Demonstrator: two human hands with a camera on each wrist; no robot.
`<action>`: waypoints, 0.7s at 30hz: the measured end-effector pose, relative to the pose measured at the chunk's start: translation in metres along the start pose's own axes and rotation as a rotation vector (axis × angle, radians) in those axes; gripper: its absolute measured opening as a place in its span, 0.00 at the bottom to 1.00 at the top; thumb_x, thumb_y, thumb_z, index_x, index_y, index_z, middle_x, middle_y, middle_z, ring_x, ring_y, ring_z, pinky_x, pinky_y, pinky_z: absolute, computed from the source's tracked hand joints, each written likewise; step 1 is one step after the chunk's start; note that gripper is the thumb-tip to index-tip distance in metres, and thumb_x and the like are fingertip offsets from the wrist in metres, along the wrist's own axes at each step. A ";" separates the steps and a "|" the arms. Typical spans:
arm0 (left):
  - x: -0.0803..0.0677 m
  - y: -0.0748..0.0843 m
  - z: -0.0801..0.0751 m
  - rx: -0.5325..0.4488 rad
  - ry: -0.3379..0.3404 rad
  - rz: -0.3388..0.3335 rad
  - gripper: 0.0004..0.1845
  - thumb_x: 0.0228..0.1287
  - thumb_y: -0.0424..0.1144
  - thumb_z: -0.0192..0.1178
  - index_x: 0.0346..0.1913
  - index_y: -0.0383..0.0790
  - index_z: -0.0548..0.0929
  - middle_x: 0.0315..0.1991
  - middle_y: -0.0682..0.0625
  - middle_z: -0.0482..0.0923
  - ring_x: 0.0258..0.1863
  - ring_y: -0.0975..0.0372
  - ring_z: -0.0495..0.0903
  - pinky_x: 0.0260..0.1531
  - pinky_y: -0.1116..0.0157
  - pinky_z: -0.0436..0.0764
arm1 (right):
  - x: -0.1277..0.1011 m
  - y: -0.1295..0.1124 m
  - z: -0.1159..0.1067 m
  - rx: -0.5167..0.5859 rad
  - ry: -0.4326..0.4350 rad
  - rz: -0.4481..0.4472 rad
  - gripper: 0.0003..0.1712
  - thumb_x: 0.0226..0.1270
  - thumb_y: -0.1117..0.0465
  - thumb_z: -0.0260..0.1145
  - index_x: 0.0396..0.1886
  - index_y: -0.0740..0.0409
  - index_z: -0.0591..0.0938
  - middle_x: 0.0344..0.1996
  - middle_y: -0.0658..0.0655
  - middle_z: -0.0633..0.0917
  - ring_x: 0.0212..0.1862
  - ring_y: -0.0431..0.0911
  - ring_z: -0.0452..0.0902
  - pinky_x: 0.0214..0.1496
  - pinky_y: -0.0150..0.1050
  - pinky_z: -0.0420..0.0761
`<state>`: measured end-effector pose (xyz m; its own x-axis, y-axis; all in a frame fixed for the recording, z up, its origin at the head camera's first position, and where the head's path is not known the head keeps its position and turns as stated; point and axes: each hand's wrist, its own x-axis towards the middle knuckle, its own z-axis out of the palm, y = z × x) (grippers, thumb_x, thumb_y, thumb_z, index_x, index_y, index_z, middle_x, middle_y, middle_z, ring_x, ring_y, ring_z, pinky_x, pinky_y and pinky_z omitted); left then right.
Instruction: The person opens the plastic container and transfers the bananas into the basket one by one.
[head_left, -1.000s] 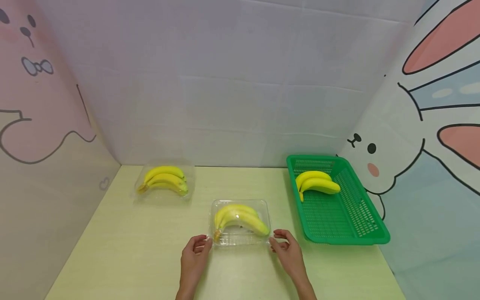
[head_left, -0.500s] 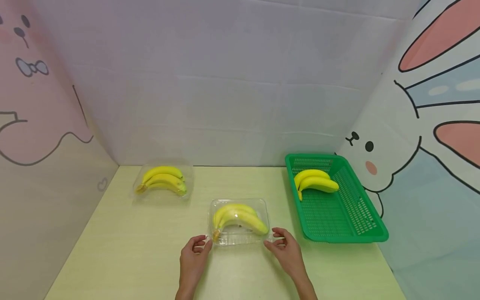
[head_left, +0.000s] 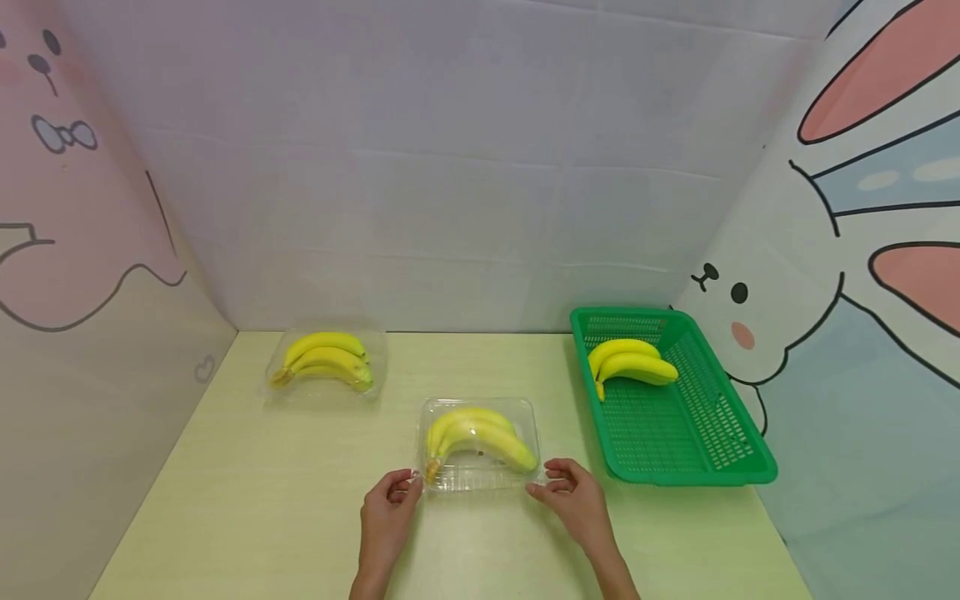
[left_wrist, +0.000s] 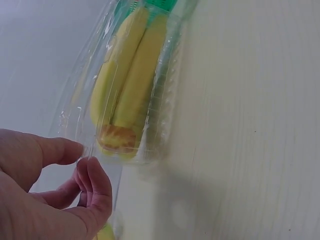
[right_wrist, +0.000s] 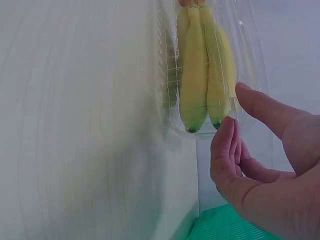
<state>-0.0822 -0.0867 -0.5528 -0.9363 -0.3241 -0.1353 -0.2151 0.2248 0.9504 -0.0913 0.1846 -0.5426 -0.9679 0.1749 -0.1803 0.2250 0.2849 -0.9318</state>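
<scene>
A clear plastic clamshell box (head_left: 480,479) with a bunch of yellow bananas (head_left: 476,437) inside lies on the pale table, near its front. My left hand (head_left: 408,483) is at the box's near-left corner. In the left wrist view its thumb and forefinger (left_wrist: 82,156) pinch the thin plastic rim (left_wrist: 75,125) beside the banana stems (left_wrist: 117,137). My right hand (head_left: 546,482) is at the near-right corner. In the right wrist view its thumb and curled forefinger (right_wrist: 235,107) close round the box end (right_wrist: 200,132) by the banana tips (right_wrist: 192,117).
A second clear box of bananas (head_left: 326,362) sits at the back left. A green mesh basket (head_left: 697,467) on the right holds a loose bunch of bananas (head_left: 630,362) at its far end. Cartoon-printed walls close in the table (head_left: 262,500) on three sides.
Both hands have crept slightly inward onto the box's near corners; the right thumb slid left under the corner. The box has not moved.
</scene>
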 end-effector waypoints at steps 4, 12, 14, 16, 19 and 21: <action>0.001 0.002 0.001 0.024 0.016 0.009 0.09 0.68 0.34 0.67 0.44 0.29 0.86 0.30 0.49 0.79 0.27 0.66 0.75 0.26 0.73 0.74 | 0.002 -0.001 -0.002 -0.015 -0.009 0.042 0.27 0.52 0.62 0.84 0.49 0.68 0.83 0.42 0.59 0.85 0.39 0.46 0.81 0.38 0.32 0.82; 0.000 0.004 0.000 0.041 -0.010 0.007 0.09 0.69 0.36 0.66 0.43 0.31 0.87 0.30 0.50 0.79 0.28 0.64 0.75 0.27 0.72 0.74 | 0.004 -0.002 -0.006 -0.008 -0.041 0.079 0.27 0.54 0.63 0.83 0.52 0.69 0.82 0.44 0.60 0.84 0.39 0.46 0.80 0.38 0.32 0.82; 0.001 0.004 0.000 0.043 -0.008 0.005 0.09 0.69 0.36 0.66 0.43 0.31 0.87 0.30 0.50 0.79 0.28 0.64 0.75 0.27 0.72 0.74 | 0.004 -0.003 -0.006 0.002 -0.043 0.074 0.27 0.55 0.65 0.82 0.52 0.70 0.82 0.43 0.60 0.84 0.39 0.46 0.79 0.37 0.31 0.82; 0.001 0.004 0.000 0.043 -0.003 0.003 0.09 0.68 0.36 0.67 0.43 0.31 0.87 0.30 0.50 0.80 0.28 0.64 0.75 0.28 0.72 0.75 | 0.004 -0.004 -0.006 0.006 -0.042 0.063 0.26 0.55 0.66 0.81 0.52 0.70 0.82 0.44 0.61 0.84 0.38 0.46 0.79 0.37 0.31 0.82; 0.002 0.003 0.000 0.042 -0.005 0.006 0.08 0.68 0.35 0.67 0.42 0.31 0.87 0.30 0.49 0.80 0.28 0.63 0.76 0.28 0.72 0.75 | 0.003 -0.005 -0.006 0.012 -0.039 0.044 0.26 0.56 0.68 0.80 0.53 0.71 0.81 0.45 0.62 0.85 0.39 0.46 0.80 0.37 0.31 0.82; 0.002 0.003 -0.001 0.043 -0.010 0.010 0.08 0.68 0.35 0.67 0.42 0.30 0.87 0.30 0.49 0.80 0.28 0.63 0.76 0.28 0.72 0.75 | 0.003 -0.006 -0.005 0.005 -0.040 0.032 0.27 0.56 0.68 0.80 0.54 0.71 0.81 0.47 0.63 0.85 0.40 0.46 0.80 0.38 0.31 0.82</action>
<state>-0.0843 -0.0871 -0.5498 -0.9410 -0.3129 -0.1287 -0.2173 0.2673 0.9388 -0.0950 0.1885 -0.5359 -0.9638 0.1466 -0.2227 0.2560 0.2751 -0.9267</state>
